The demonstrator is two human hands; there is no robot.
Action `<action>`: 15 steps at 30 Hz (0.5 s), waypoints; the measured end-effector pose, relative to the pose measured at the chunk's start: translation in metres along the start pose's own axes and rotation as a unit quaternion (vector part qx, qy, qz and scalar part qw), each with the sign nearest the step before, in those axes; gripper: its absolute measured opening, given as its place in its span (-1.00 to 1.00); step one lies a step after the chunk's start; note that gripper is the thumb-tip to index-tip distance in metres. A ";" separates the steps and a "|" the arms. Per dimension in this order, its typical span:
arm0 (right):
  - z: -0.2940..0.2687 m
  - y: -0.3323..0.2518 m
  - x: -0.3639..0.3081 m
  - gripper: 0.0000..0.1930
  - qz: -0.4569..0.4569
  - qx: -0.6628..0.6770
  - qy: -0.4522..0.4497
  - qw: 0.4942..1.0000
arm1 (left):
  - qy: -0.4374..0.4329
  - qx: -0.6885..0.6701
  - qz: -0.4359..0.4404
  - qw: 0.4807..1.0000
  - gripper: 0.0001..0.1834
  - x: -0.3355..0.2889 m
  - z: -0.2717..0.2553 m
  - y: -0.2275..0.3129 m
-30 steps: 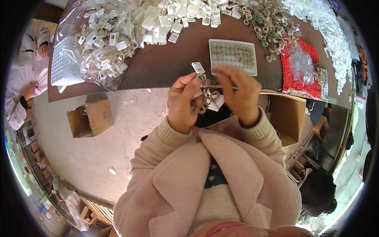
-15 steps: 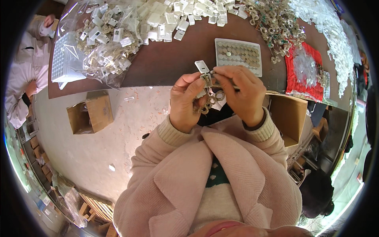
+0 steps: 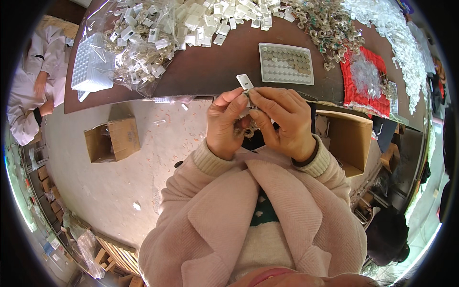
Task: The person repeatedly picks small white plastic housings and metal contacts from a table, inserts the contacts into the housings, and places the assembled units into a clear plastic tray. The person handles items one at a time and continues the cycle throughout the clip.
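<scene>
My left hand [image 3: 224, 122] holds a small white plastic battery case upright, its slotted lid [image 3: 244, 82] flipped up above my fingertips. Thin wire with several clear ring-shaped pieces [image 3: 247, 131] hangs from it below my fingers. My right hand [image 3: 286, 119] closes on the case's body from the other side, index finger and thumb pressed against it. The fingers cover the inside of the case, and whether a small piece is between them is hidden. Just beyond my hands lies a white tray [image 3: 282, 75] with rows of round wells, several of them filled with coin-shaped button cells [image 3: 287, 55].
White cases [image 3: 210, 21] are heaped at the table's far side, beside a clear bag [image 3: 138, 48]. Wired pieces [image 3: 330, 28] and a red cloth [image 3: 356, 91] lie right. Cardboard boxes [image 3: 125, 138] stand below the table edge. Another person [image 3: 36, 86] is at the far left.
My right fingertips have moved left onto the case and cover its inside, which showed before. The view has shifted slightly. The other person's hands have lowered.
</scene>
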State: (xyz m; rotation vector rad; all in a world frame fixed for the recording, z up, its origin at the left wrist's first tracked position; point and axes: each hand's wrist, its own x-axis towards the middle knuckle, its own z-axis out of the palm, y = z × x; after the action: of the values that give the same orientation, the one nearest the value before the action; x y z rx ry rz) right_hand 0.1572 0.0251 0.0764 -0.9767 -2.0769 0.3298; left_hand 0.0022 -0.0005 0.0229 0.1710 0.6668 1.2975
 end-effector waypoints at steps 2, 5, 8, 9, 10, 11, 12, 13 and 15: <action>0.001 -0.003 -0.003 -0.75 -0.010 0.022 0.017 1.000 | -0.008 -0.005 0.001 1.000 -0.83 -0.002 0.000 0.000; 0.000 -0.003 -0.006 -0.78 0.166 0.179 0.059 0.968 | -0.045 -0.012 -0.010 0.999 -0.79 -0.006 0.001 0.002; -0.002 0.007 -0.001 -0.77 0.367 0.395 0.008 0.842 | -0.061 0.006 -0.040 0.997 -0.76 -0.009 0.002 0.000; -0.003 0.011 0.001 -0.76 0.426 0.456 -0.023 0.781 | -0.060 -0.007 -0.050 0.997 -0.76 -0.009 0.003 -0.001; -0.002 0.012 0.001 -0.79 0.410 0.495 -0.023 0.766 | -0.114 -0.050 -0.079 0.989 -0.75 -0.009 0.003 0.000; -0.002 0.013 0.001 -0.82 0.399 0.502 -0.018 0.767 | -0.115 -0.033 -0.076 0.990 -0.74 -0.010 0.003 0.000; -0.001 0.012 0.000 -0.84 0.382 0.512 0.000 0.769 | -0.074 -0.027 -0.081 0.994 -0.74 -0.011 0.004 0.000; 0.001 0.009 -0.003 -0.87 0.365 0.521 0.017 0.771 | -0.037 -0.018 -0.075 0.996 -0.73 -0.013 0.005 -0.002; 0.005 0.002 -0.007 -0.87 0.275 0.399 0.070 0.872 | -0.117 -0.045 -0.072 0.989 -0.70 -0.013 0.007 0.000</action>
State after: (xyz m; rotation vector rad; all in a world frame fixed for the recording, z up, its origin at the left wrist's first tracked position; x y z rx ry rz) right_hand 0.1570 0.0214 0.0677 -0.9874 -1.2677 1.2543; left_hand 0.0044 -0.0111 0.0332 0.1953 0.4120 1.1440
